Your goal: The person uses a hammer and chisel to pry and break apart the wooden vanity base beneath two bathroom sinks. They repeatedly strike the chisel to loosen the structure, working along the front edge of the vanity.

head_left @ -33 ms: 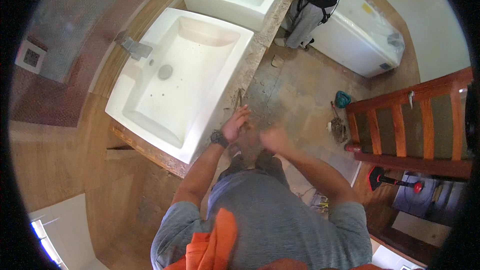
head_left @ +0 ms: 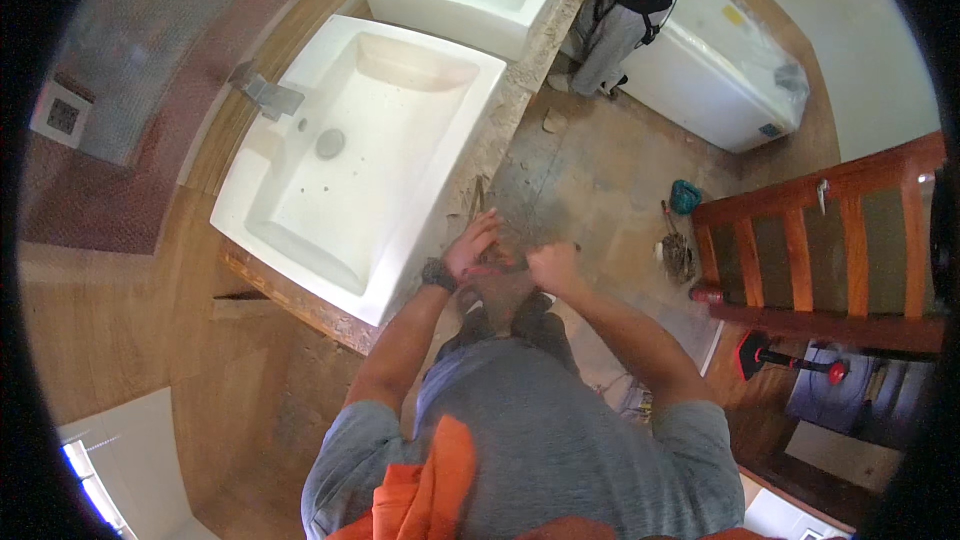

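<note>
Beyond me, a white bathtub (head_left: 690,90) stands by the far wall with clear plastic sheeting (head_left: 765,45) over part of it, probably to keep grit off. The rough-edged countertop (head_left: 512,105) runs diagonally on my left, bearing the basins at a height I can lean over. To my right is a panelled wooden door (head_left: 799,250). A co-worker (head_left: 625,20) in a dark top and grey trousers stands between counter and tub. The near washbasin (head_left: 385,150) sits in front of the far washbasin (head_left: 510,5), its squared metal tap (head_left: 270,97) set at the wall side, likely to pour inward.

My right hand (head_left: 553,270) is closed in a fist around a dark handle (head_left: 577,247), whose end pokes out past it; the full wrap seems meant for a firm hold. My left hand (head_left: 475,247) is close by the counter's front edge, fingers bent, perhaps to steady something; I cannot tell whether it grips anything. Just beyond its fingertips, a thin rod (head_left: 477,198) shows against that edge.
</note>
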Demonstrator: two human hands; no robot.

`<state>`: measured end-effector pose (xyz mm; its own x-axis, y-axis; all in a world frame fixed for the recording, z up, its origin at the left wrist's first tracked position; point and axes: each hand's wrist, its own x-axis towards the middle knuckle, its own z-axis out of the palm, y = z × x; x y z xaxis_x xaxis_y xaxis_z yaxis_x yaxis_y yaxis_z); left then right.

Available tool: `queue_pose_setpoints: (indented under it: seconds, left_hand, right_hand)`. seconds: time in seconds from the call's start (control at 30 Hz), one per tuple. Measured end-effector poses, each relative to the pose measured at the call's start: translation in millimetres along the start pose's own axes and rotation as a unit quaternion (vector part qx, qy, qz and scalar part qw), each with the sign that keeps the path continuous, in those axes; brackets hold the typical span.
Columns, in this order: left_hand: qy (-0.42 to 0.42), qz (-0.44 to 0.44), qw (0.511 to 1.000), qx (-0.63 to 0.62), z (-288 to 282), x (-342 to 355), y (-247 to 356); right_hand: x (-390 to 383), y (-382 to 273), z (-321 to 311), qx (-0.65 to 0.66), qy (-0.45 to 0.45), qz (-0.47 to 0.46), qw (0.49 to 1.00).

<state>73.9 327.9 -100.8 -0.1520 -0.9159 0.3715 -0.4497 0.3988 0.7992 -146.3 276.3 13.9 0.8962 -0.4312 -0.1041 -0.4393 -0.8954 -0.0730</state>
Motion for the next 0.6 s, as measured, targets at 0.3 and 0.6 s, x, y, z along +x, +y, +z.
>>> queue_pose_setpoints:
  seconds: [0.3, 0.6]
  left_hand:
    - [0.010, 0.000, 0.998, -0.063, 12, -3, -34]
    - [0.004, -0.191, 0.974, 0.123, -2, -4, 44]
  right_hand:
    - [11, 12, 23, -0.002, -0.033, 0.003, 0.999]
    - [-44, 5, 45, 0.175, -0.077, 0.195, 0.962]
